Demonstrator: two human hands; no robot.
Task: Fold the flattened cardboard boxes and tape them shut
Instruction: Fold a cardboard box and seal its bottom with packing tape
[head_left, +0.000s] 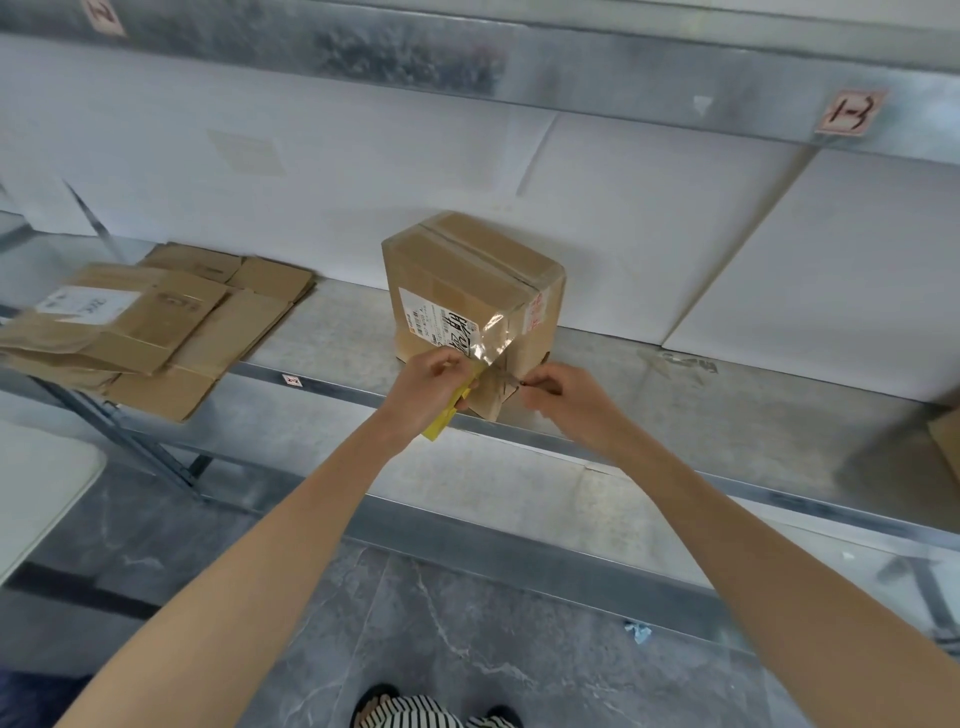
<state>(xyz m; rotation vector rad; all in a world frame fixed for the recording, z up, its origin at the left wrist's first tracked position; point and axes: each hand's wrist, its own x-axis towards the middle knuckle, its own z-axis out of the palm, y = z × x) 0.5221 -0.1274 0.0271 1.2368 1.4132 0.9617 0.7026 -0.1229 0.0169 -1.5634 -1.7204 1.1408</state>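
The box (467, 280) stands shut on the metal shelf (727, 410), its contents hidden. My left hand (428, 387) grips a yellow tape holder (441, 421). My right hand (566, 400) pinches the clear tape (496, 335) at the box's near corner. Flat boxes (156, 322) lie stacked well apart on the left, above a grey floor (467, 623).
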